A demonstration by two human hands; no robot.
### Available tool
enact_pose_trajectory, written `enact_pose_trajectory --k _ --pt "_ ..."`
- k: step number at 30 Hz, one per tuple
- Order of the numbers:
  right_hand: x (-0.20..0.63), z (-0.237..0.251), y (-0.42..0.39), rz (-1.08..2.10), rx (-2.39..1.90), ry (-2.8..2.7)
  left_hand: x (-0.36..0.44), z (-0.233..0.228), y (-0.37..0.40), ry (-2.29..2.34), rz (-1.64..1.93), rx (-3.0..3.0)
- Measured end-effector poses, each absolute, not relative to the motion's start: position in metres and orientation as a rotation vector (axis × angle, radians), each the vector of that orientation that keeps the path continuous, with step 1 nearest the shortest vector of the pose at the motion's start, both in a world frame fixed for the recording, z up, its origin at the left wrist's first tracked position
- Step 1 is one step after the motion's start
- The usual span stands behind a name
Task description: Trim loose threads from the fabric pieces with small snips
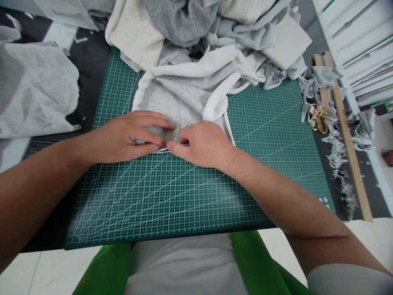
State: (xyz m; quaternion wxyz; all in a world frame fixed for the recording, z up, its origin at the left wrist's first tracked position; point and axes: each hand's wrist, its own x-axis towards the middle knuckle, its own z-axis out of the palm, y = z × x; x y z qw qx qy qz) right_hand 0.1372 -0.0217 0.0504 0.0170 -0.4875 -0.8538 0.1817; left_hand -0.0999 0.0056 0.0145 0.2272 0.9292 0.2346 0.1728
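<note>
A grey knit fabric piece (178,98) with a pale rolled edge lies on the green cutting mat (172,196). At its near edge, my left hand (132,137) pinches the fabric between thumb and index finger, the other fingers stretched over the cloth. My right hand (202,143) is closed, its thumb close to the left fingertips. From it a thin silver metal tool (163,150) points left along the fabric edge. A bit of blue shows between the right fingers; most of the tool is hidden, so its exact kind is unclear.
Behind the piece rises a heap of grey and cream fabric (184,20). More grey cloth (37,86) lies at the left. On the right are wooden rulers (350,151), gold-handled scissors (319,119) and frayed scraps (336,155). The mat's front edge faces me.
</note>
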Motion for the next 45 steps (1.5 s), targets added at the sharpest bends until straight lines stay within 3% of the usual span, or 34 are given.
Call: enact_pose_trajectory --k 45 --pt "0.1334 0.0523 -0.0212 0.464 -1.506 -2.752 -0.0989 0.0163 0.0044 0.616 0.524 2.565"
